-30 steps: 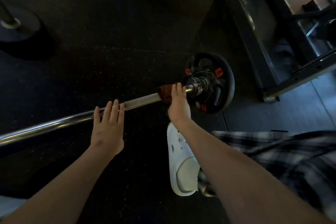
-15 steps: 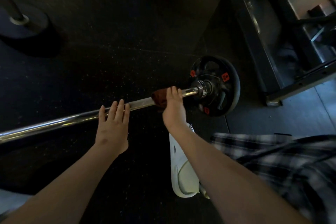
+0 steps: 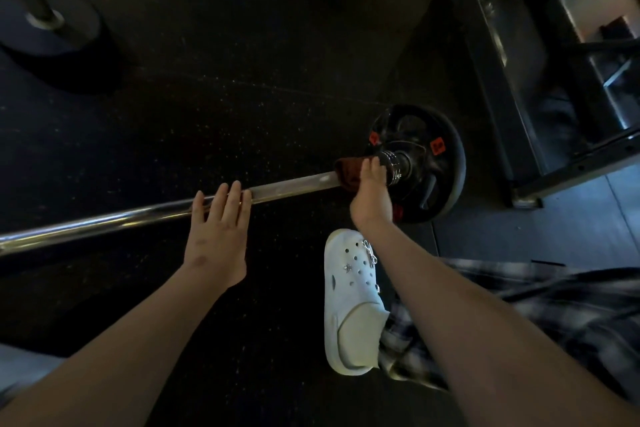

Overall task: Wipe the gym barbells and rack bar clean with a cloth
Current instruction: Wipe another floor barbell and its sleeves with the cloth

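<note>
- right hand (image 3: 372,198) grips dark red cloth (image 3: 348,172) round barbell bar (image 3: 294,185) beside weight plate (image 3: 446,163)
- left hand (image 3: 218,236) flat, fingers on bar
- white clog (image 3: 349,305) on floor (image 3: 207,97)

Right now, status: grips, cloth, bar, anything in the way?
Left grip flat on barbell shaft. Right grip holds cloth round shaft, at collar by weight plate. White clog nearby, not touching shaft.
</note>
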